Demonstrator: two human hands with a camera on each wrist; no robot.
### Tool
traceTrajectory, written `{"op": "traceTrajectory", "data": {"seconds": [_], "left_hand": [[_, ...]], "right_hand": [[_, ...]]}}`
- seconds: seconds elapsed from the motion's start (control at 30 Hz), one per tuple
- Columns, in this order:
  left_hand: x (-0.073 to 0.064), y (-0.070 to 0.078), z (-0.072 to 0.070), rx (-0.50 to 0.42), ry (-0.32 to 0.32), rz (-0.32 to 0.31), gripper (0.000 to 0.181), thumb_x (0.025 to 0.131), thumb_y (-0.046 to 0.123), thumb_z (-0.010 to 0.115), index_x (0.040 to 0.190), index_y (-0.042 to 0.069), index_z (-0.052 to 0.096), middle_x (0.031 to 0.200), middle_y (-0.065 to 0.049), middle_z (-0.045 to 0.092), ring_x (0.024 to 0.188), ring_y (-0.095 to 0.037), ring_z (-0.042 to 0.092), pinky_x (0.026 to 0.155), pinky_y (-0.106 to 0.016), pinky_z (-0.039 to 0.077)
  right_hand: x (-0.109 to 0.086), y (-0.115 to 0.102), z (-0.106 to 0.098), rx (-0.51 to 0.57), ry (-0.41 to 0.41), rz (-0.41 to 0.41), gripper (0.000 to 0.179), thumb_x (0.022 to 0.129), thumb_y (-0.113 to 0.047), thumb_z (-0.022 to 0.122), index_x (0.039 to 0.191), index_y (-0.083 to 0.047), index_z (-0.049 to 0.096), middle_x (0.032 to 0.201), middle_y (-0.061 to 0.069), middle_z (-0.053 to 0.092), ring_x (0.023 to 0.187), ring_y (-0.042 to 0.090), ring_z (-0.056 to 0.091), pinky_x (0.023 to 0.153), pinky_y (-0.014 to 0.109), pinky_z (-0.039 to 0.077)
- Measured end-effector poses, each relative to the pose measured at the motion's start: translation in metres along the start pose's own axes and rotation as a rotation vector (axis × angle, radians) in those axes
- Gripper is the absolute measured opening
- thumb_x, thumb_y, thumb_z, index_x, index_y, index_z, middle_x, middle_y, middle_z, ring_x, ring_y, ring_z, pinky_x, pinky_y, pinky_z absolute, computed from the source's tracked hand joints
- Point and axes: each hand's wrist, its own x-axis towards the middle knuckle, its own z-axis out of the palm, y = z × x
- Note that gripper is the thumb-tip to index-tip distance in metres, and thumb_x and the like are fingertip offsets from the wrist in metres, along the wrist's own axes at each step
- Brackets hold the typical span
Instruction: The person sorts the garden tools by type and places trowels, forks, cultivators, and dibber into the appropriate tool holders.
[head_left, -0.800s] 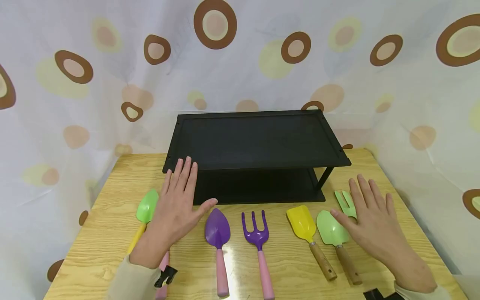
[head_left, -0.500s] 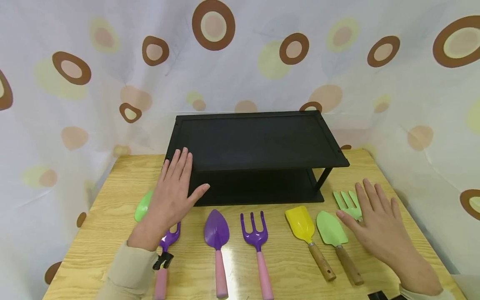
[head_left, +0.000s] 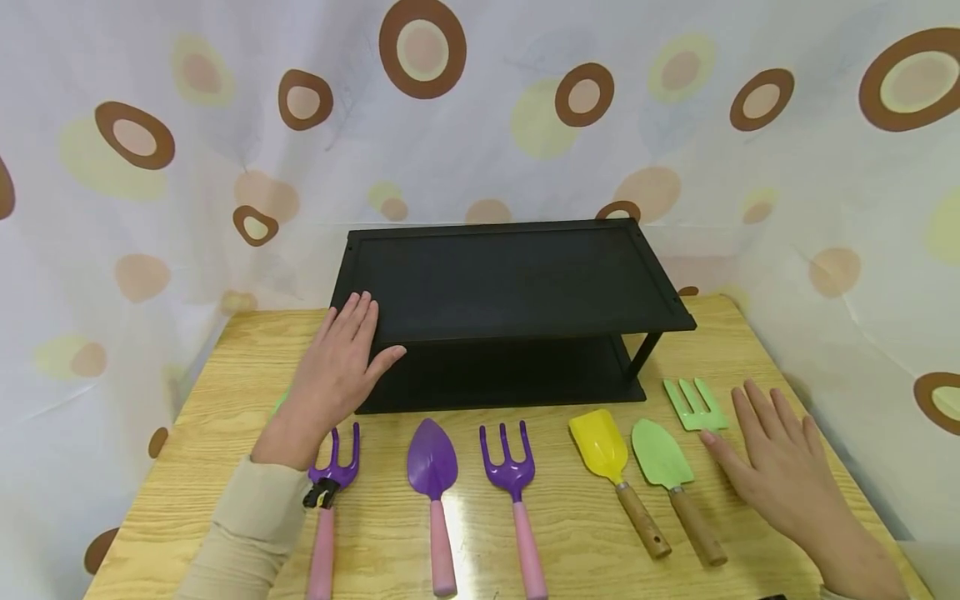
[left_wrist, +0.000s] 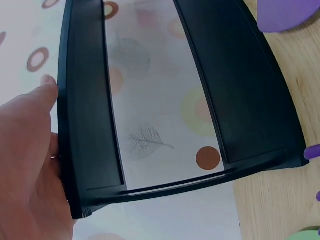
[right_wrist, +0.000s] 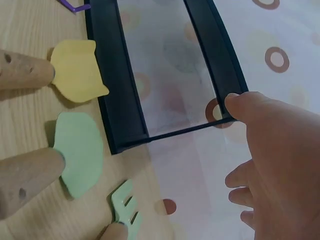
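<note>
A black two-tier shelf [head_left: 502,279] stands at the middle of the wooden table. My left hand [head_left: 330,367] is at its left front corner, fingers straight and thumb spread, overlapping the top tier's edge in the head view. In the left wrist view the thumb [left_wrist: 42,92] lies right along the shelf's edge. My right hand [head_left: 787,471] hovers at the right, palm down with fingers extended, holding nothing. It overlaps the handle of a light green hand fork [head_left: 693,407]. Left of it lies a light green trowel [head_left: 662,454] with a wooden handle.
Along the table front lie a yellow scoop [head_left: 602,443], a purple hand fork [head_left: 512,475] and a purple trowel [head_left: 432,458]. Another purple fork [head_left: 333,472] lies below my left hand, which mostly hides a green tool [head_left: 280,402]. A patterned curtain [head_left: 480,150] surrounds the table.
My left hand has moved slightly up and left over the shelf corner, uncovering the left purple fork. The right hand has moved right and down, uncovering the green fork's head.
</note>
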Motion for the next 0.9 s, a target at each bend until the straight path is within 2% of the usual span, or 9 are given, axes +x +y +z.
{"op": "traceTrajectory", "data": {"seconds": [0.23,0.57,0.73,0.9], "left_hand": [[0.0,-0.006,0.0,0.031,0.065,0.055,0.069,0.09,0.051,0.038,0.137,0.001,0.033,0.145,-0.014,0.031,0.136,-0.027,0.023,0.111,-0.045,0.019],[0.002,-0.003,0.009,0.061,0.143,0.058,0.061,0.092,0.042,0.042,0.137,0.001,0.034,0.143,-0.015,0.034,0.134,-0.026,0.027,0.111,-0.044,0.021],[0.002,-0.004,0.013,0.071,0.161,0.056,0.062,0.093,0.044,0.036,0.138,0.001,0.032,0.143,-0.014,0.034,0.135,-0.025,0.027,0.111,-0.044,0.021],[0.001,-0.005,0.015,0.069,0.159,0.031,0.062,0.094,0.046,0.033,0.139,0.003,0.03,0.144,-0.012,0.032,0.135,-0.025,0.025,0.112,-0.043,0.018]], "right_hand": [[-0.006,0.013,0.011,0.056,-0.047,0.014,0.071,0.094,-0.042,0.038,0.143,0.002,0.009,0.147,0.027,0.009,0.135,0.043,-0.005,0.1,0.065,-0.012],[-0.007,0.028,0.032,0.109,-0.043,0.016,0.064,0.097,-0.035,0.034,0.142,0.004,0.011,0.144,0.029,0.016,0.134,0.045,0.003,0.096,0.072,0.001],[-0.007,0.035,0.044,0.123,-0.009,-0.046,0.06,0.096,-0.028,0.04,0.138,0.009,0.02,0.141,0.032,0.023,0.131,0.049,0.013,0.094,0.072,0.009],[-0.008,0.039,0.056,0.158,0.037,-0.103,0.057,0.094,-0.023,0.045,0.137,0.008,0.025,0.14,0.031,0.026,0.129,0.047,0.02,0.102,0.064,0.013]]}}
